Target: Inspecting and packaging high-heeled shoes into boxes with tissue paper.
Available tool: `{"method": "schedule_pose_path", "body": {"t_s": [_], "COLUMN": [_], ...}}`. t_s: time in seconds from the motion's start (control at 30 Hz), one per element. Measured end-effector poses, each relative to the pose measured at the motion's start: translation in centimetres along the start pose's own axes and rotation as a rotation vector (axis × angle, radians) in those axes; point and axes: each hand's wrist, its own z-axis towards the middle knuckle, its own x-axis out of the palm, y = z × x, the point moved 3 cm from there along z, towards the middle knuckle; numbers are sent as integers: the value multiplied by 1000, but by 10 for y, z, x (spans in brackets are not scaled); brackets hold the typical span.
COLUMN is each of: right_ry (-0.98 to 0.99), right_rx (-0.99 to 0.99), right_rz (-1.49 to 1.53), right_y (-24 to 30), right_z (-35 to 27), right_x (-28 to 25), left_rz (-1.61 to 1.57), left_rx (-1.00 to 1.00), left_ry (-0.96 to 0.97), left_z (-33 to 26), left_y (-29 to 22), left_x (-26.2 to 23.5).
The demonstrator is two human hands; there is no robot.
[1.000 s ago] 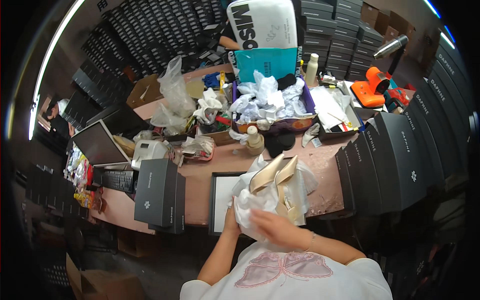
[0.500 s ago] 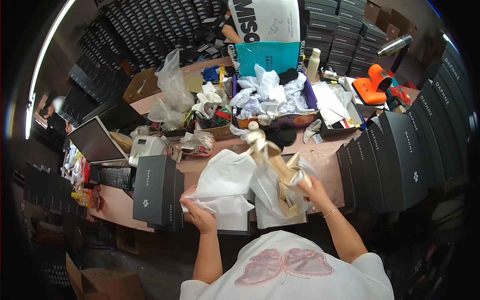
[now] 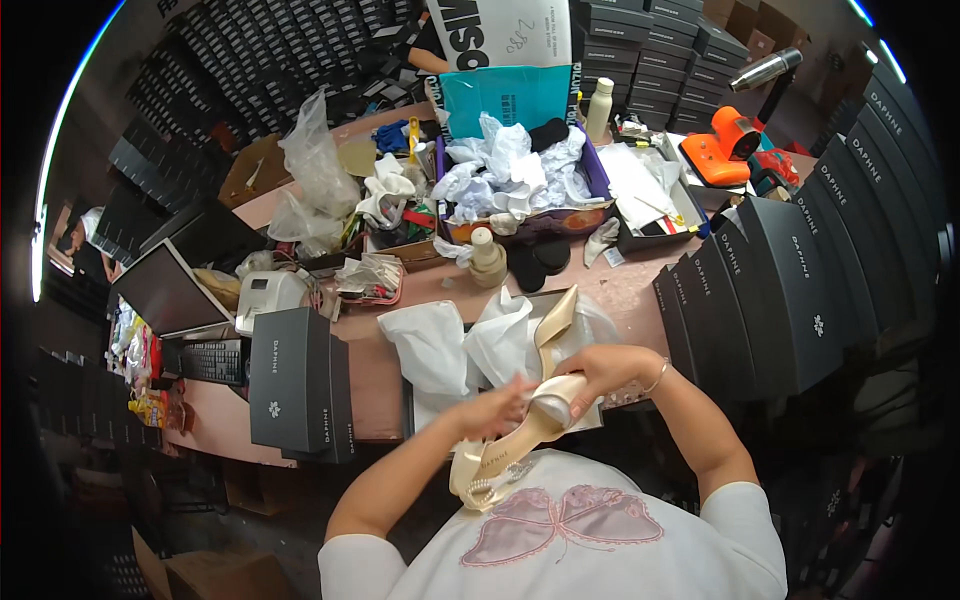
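The right hand [image 3: 603, 370] grips a beige shoe [image 3: 507, 452], the left hand [image 3: 494, 408] alongside

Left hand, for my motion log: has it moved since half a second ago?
Yes: the left hand moved right, away from the closed dark box at left.

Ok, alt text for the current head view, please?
A person's right hand grips a beige shoe, with the blurred left hand close to it. Beyond lie a second beige shoe and white tissue paper; dark shoeboxes stand at right.
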Motion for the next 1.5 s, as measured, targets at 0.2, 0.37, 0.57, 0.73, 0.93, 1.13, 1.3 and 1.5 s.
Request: {"method": "schedule_pose_path", "body": {"t_s": [0.2, 0.37, 0.57, 0.73, 0.93, 1.13, 1.3, 1.5], "right_ry": [-572, -829, -663, -739, -637, -566, -291, -960], "right_rx": [-276, -258, -238, -205, -87, -70, -69, 142], "right_rz": [-523, -470, -359, -246, -108, -195, -54, -103], "right_y": [43, 32, 6, 4, 4, 11, 4, -49], "right_z": [43, 85, 87, 80, 52, 68, 63, 55], "right_x": [24, 84, 116, 110, 98, 92, 89, 34], "left_rz": [-826, -888, -796, -867, -865, -794, -828, -865], "left_rx": [328, 489, 571, 495, 551, 543, 496, 452], "left_ry": [121, -250, -481, -560, -414, -573, -616, -551], "left_z": [7, 1, -5, 2, 8, 11, 7, 1], "left_y": [50, 53, 76, 63, 62, 71, 76, 68], "left_x": [-14, 7, 25, 37, 41, 35, 39, 24]}}
